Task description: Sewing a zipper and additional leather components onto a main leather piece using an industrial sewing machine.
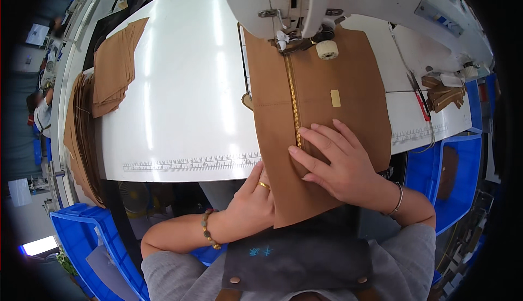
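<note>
A brown leather-like panel [343, 55] lies flat under the sewing machine's presser foot [286, 47], its near end hanging past the table edge. A gold-toothed zipper [292, 85] runs down it from the foot, with a small yellow strip [335, 98] to its right. My right hand [340, 167] rests on the panel, fingers outstretched, index finger and thumb by the zipper. At the panel's left edge, my left hand [250, 200] has hold of it, with some fingers and the thumb hidden beneath. A ring shows on one finger.
The white sewing machine [381, 6] stands over the far right of the white table [180, 83]. Brown pieces [117, 64] are stacked at the left. Red-handled snips [420, 102] and zipper pieces [447, 94] lie at the right. Blue bins [92, 246] flank me.
</note>
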A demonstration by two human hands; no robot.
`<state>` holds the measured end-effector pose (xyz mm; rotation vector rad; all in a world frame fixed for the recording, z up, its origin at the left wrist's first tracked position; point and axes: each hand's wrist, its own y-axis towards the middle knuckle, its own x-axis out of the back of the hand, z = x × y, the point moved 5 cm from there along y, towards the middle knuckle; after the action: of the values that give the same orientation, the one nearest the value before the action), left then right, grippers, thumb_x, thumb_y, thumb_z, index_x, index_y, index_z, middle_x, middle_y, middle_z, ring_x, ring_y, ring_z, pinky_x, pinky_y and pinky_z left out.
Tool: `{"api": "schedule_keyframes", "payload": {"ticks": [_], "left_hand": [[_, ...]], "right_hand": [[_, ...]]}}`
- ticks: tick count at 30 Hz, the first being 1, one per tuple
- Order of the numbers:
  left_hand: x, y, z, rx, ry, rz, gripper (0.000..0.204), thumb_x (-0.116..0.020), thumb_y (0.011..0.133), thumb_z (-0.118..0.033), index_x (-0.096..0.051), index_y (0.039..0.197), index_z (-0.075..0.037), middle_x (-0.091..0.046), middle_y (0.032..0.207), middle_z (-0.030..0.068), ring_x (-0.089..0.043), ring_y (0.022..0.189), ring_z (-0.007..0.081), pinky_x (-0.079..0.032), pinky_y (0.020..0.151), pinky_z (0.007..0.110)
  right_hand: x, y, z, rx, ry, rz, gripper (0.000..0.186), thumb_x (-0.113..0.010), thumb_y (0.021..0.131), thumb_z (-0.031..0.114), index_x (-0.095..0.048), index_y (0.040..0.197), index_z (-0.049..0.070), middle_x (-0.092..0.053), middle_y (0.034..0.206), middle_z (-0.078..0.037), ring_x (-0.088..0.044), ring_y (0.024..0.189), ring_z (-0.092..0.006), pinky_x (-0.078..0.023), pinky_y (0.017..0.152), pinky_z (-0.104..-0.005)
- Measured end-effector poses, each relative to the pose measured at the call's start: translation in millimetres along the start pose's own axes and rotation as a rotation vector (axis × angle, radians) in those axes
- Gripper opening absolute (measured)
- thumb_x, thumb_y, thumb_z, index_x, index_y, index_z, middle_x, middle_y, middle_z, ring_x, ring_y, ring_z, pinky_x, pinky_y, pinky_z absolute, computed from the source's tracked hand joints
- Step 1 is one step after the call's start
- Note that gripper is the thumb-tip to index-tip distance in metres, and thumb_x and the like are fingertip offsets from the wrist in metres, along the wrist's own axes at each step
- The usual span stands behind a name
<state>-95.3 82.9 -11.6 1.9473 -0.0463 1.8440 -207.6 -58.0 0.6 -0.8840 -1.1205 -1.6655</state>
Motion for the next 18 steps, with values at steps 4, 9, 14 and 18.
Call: {"api": "schedule_keyframes", "payload": {"ticks": [4, 9, 14, 18], "left_hand": [[13, -2, 24, 0.101, -0.172, -0.069, 0.033, -0.066, 0.082, -0.011, -0.071, 0.113, 0.000, -0.072, 0.117, 0.0173, -0.072, 0.112, 0.0348, -0.059, 0.097, 0.045], [38, 7, 78, 0.355, -0.287, -0.291, 0.027, -0.069, 0.068, 0.012, -0.068, 0.090, -0.004, -0.068, 0.085, 0.0088, -0.072, 0.087, 0.0284, -0.058, 0.073, 0.038], [8, 40, 81, 0.390, -0.180, 0.058, 0.056, -0.083, 0.085, -0.027, -0.066, 0.134, -0.006, -0.063, 0.144, 0.0108, -0.058, 0.136, 0.0331, -0.046, 0.112, 0.048], [4, 49, 83, 0.321, -0.119, 0.171, 0.075, -0.077, 0.084, -0.048, -0.061, 0.145, -0.007, -0.060, 0.148, 0.0079, -0.053, 0.141, 0.0305, -0.040, 0.117, 0.055]], "right_hand": [[0, -2, 4, 0.034, -0.069, -0.026, 0.057, -0.076, 0.086, 0.034, -0.066, 0.136, 0.009, -0.061, 0.139, -0.016, -0.060, 0.128, -0.0344, -0.048, 0.108, -0.0585], [-4, -7, 9, 0.063, -0.120, -0.030, 0.058, -0.075, 0.086, 0.034, -0.065, 0.135, 0.006, -0.064, 0.136, -0.018, -0.061, 0.127, -0.0350, -0.050, 0.106, -0.0560], [-6, -9, 10, 0.089, -0.140, -0.008, 0.055, -0.074, 0.087, 0.034, -0.066, 0.133, 0.005, -0.065, 0.135, -0.019, -0.062, 0.126, -0.0352, -0.052, 0.104, -0.0535], [6, 1, 2, 0.107, -0.084, -0.014, 0.053, -0.075, 0.086, 0.034, -0.066, 0.130, 0.005, -0.066, 0.131, -0.017, -0.063, 0.123, -0.0342, -0.052, 0.104, -0.0514]]}}
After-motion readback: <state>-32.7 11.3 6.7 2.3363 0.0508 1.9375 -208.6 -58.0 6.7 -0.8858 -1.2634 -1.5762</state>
